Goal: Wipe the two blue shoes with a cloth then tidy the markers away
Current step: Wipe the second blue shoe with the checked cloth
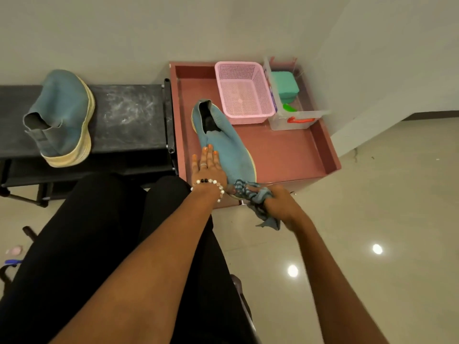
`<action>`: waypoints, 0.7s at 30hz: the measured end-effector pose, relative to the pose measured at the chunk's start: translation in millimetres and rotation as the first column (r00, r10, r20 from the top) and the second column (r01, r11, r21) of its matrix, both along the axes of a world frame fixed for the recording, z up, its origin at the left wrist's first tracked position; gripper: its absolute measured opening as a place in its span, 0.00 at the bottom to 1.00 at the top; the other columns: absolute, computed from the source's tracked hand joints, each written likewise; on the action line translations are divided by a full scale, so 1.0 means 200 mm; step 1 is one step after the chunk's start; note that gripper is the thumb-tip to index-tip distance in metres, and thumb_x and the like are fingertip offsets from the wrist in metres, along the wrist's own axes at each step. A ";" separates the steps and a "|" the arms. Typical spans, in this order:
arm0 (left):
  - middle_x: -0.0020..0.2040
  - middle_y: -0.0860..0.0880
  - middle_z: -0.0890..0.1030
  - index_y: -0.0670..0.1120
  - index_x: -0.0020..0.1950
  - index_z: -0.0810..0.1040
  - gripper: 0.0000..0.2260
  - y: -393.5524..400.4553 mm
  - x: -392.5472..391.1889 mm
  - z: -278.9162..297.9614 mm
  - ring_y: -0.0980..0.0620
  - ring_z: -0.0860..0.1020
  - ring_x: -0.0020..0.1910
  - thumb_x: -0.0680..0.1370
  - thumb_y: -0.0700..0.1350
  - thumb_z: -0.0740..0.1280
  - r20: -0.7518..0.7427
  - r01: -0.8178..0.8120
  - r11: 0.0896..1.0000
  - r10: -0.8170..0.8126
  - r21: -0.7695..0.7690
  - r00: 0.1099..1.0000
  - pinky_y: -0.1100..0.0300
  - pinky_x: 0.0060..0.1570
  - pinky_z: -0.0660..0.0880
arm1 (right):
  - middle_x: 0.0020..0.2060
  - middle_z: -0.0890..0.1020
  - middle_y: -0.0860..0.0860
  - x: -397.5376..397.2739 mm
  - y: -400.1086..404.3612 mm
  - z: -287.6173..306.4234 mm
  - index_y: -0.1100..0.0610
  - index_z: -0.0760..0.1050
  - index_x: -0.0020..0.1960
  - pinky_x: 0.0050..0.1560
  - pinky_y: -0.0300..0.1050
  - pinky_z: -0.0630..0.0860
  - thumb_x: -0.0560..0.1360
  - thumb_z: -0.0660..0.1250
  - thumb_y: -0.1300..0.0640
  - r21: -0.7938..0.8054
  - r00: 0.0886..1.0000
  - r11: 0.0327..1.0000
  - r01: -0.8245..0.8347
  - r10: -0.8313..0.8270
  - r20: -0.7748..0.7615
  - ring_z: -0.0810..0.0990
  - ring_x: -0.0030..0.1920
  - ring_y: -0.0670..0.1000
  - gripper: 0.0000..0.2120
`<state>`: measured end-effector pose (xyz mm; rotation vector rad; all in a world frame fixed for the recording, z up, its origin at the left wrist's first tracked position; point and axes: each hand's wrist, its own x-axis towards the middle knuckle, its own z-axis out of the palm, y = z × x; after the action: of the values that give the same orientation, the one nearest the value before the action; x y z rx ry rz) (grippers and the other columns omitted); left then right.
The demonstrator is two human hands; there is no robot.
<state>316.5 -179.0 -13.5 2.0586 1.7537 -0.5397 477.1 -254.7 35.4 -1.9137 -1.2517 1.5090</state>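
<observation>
Left hand [208, 167], fingers flat, steadies soft blue fabric slip-on shoe [224, 142] on the pink counter [285, 155]. Right hand [280, 202] grips the crumpled blue cloth [250, 194] at the toe. Shoe looks light, floppy; best pinned at mid-upper.

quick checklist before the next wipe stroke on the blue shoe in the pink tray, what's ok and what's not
1. Left hand steadies the blue fabric shoe with flat fingers on its side: ok.
2. Right hand grips the blue-grey checked cloth: ok.
3. Cloth meets the shoe's toe end at the near edge of the dusty-pink tray: ok.
4. Room to stroke up the shoe: the pink mesh plastic basket stands close to its heel: cannot tell.
5. Second blue shoe lies on its side on the black bench, whether wiped: cannot tell.
6. Markers to tidy: none clearly visible; contents of the clear plastic box are unclear: cannot tell.
</observation>
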 end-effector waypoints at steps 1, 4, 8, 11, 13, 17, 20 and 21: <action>0.75 0.41 0.31 0.38 0.75 0.32 0.48 0.00 -0.01 0.01 0.44 0.32 0.75 0.76 0.63 0.61 0.033 -0.005 1.000 0.006 -0.018 0.999 0.43 0.73 0.35 | 0.32 0.79 0.63 0.03 0.01 0.05 0.62 0.79 0.36 0.31 0.44 0.74 0.72 0.58 0.75 -0.065 0.993 0.995 0.070 -0.076 -0.087 0.77 0.34 0.57 0.15; 0.76 0.43 0.31 0.39 0.76 0.33 0.54 0.01 -0.02 0.01 0.46 0.32 0.75 0.71 0.67 0.65 0.120 -0.041 0.997 0.047 -0.059 0.992 0.44 0.72 0.35 | 0.27 0.78 0.57 0.10 0.13 0.11 0.60 0.75 0.31 0.27 0.45 0.76 0.71 0.59 0.75 0.000 0.956 0.961 0.278 -0.277 -0.099 0.78 0.31 0.56 0.16; 0.76 0.42 0.31 0.39 0.76 0.33 0.55 0.01 -0.02 0.00 0.46 0.33 0.75 0.70 0.69 0.64 0.117 -0.022 0.998 0.028 -0.052 0.993 0.43 0.73 0.36 | 0.32 0.81 0.51 -0.05 0.42 0.11 0.56 0.78 0.36 0.36 0.44 0.81 0.72 0.64 0.71 0.365 0.934 0.864 0.347 -0.352 -0.055 0.81 0.33 0.44 0.13; 0.76 0.43 0.31 0.39 0.76 0.33 0.54 0.03 -0.03 0.00 0.46 0.33 0.75 0.71 0.68 0.63 0.081 -0.010 0.997 0.016 -0.082 0.997 0.42 0.70 0.34 | 0.41 0.83 0.54 -0.21 0.55 -0.06 0.56 0.80 0.51 0.42 0.45 0.79 0.72 0.65 0.65 0.457 0.955 0.880 -0.133 -0.010 0.297 0.81 0.40 0.47 0.10; 0.76 0.43 0.32 0.39 0.76 0.34 0.46 0.04 -0.03 0.00 0.46 0.35 0.76 0.77 0.63 0.60 0.048 -0.002 0.999 0.004 -0.049 0.999 0.40 0.72 0.34 | 0.53 0.82 0.56 -0.25 0.52 -0.20 0.55 0.78 0.59 0.54 0.54 0.77 0.68 0.67 0.60 0.324 0.890 0.900 -0.291 0.130 0.437 0.79 0.52 0.58 0.19; 0.77 0.40 0.37 0.37 0.77 0.39 0.28 0.03 -0.02 0.02 0.44 0.39 0.77 0.83 0.44 0.50 0.051 0.001 0.999 -0.003 0.036 0.999 0.42 0.73 0.38 | 0.57 0.81 0.56 -0.18 0.27 -0.35 0.60 0.78 0.59 0.54 0.57 0.77 0.61 0.75 0.55 0.328 0.704 0.768 -0.550 0.216 0.677 0.78 0.56 0.62 0.27; 0.77 0.39 0.37 0.36 0.76 0.39 0.28 0.02 0.00 0.01 0.43 0.39 0.77 0.82 0.43 0.50 0.044 0.004 0.998 -0.007 0.055 0.999 0.43 0.73 0.37 | 0.57 0.81 0.53 -0.12 0.11 -0.34 0.56 0.79 0.59 0.64 0.70 0.64 0.61 0.65 0.64 0.354 0.705 0.787 -0.504 0.138 0.696 0.77 0.58 0.60 0.25; 0.77 0.39 0.37 0.36 0.76 0.38 0.29 0.02 -0.01 0.00 0.43 0.39 0.77 0.82 0.44 0.50 0.041 0.003 0.998 -0.005 0.055 0.999 0.44 0.72 0.36 | 0.56 0.81 0.53 -0.12 0.10 -0.34 0.56 0.79 0.59 0.65 0.73 0.58 0.60 0.64 0.67 0.327 0.687 0.793 -0.514 0.152 0.711 0.77 0.58 0.61 0.28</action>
<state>315.2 -174.8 -13.5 2.0959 1.7595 -0.4511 453.9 -234.5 -33.1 -1.9364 -2.1737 0.4693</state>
